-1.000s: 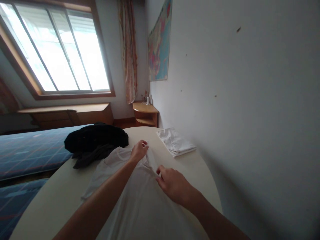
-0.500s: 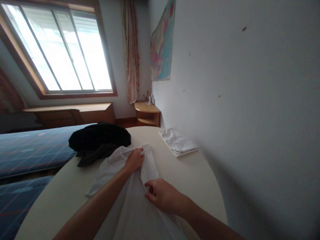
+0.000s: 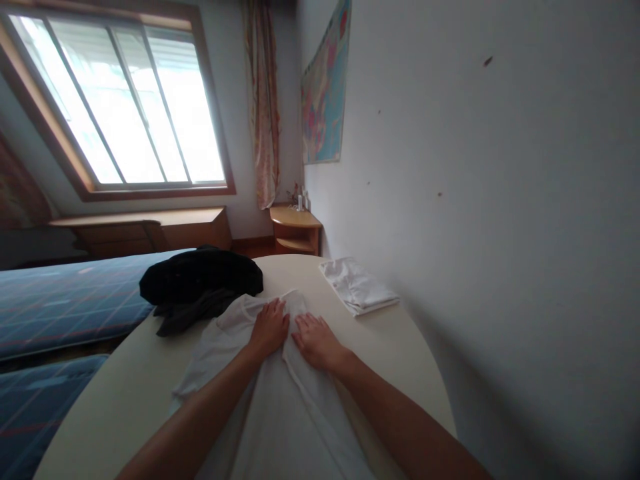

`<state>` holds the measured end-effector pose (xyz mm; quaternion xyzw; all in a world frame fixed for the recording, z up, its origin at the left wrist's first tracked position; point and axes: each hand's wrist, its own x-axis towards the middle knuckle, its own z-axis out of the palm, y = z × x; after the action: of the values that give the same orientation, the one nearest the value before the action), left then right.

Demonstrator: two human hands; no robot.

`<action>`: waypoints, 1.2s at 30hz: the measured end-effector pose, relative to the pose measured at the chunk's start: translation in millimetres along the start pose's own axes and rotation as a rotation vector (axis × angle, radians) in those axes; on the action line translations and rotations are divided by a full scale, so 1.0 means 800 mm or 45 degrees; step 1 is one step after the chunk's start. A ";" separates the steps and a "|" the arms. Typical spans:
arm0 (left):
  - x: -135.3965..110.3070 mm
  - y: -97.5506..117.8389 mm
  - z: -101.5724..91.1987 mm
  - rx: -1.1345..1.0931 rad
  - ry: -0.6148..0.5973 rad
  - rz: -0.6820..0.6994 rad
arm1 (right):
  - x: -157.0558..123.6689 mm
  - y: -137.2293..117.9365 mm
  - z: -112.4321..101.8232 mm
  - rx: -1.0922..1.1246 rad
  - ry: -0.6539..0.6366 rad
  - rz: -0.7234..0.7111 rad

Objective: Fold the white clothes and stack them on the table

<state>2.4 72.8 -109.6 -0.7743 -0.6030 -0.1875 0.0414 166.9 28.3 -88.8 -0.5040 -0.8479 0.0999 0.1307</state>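
A white shirt [image 3: 273, 413] lies spread on the round cream table [image 3: 395, 373], its right side folded inward in a long strip. My left hand [image 3: 271, 328] rests flat on its far part, fingers stretched out. Beside it, my right hand [image 3: 317, 341] lies open on the folded strip, fingers pointing away from me. Neither hand grips the cloth. Part of the shirt is hidden under my hands and forearms.
A folded white garment [image 3: 357, 287] lies at the table's right, near the wall. Black clothing [image 3: 200, 277] is heaped at the far left edge. Blue plaid mattresses [image 3: 70, 293] stand to the left. A wooden corner shelf [image 3: 295, 217] is behind the table.
My right hand has moved forward along the folded strip, and its curled fingers have flattened onto the cloth. The left hand's fingers have spread out flat in nearly the same spot.
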 end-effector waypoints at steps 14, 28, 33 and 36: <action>-0.029 -0.009 0.033 0.055 0.045 0.141 | -0.001 -0.007 0.026 -0.038 0.052 0.016; 0.022 0.054 0.025 -0.076 -0.023 0.226 | -0.026 0.064 -0.001 -0.111 -0.034 0.229; 0.026 0.020 -0.018 0.021 0.069 -0.108 | -0.034 0.079 -0.011 -0.120 -0.046 0.214; 0.028 -0.016 -0.038 0.086 -0.010 -0.286 | -0.030 0.077 -0.015 -0.150 -0.015 0.197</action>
<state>-12.7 88.4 -75.6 -0.7007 -0.6921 -0.1674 0.0438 232.9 36.9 -99.0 -0.5743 -0.8115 0.0625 0.0876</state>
